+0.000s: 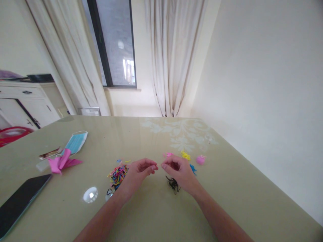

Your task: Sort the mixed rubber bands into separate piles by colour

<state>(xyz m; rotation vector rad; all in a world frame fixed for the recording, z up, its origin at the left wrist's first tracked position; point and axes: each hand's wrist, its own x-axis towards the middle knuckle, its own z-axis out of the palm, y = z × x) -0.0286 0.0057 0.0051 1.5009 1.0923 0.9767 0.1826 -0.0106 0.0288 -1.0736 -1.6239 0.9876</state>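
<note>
Rubber bands [118, 175] lie heaped left of my left hand [138, 173], black bands [173, 184] below my right hand [181, 172]. Both pinch closed; contents, I cannot tell.

– what sort of place is this?
– looks like a home: a pale curtain [174, 57] beyond the right hand [180, 170], a window [116, 43] beyond the left hand [140, 172].
– anything else?
– a white cabinet [35, 101] well left of both hands, a flower-patterned table [151, 211] beneath them.
</note>
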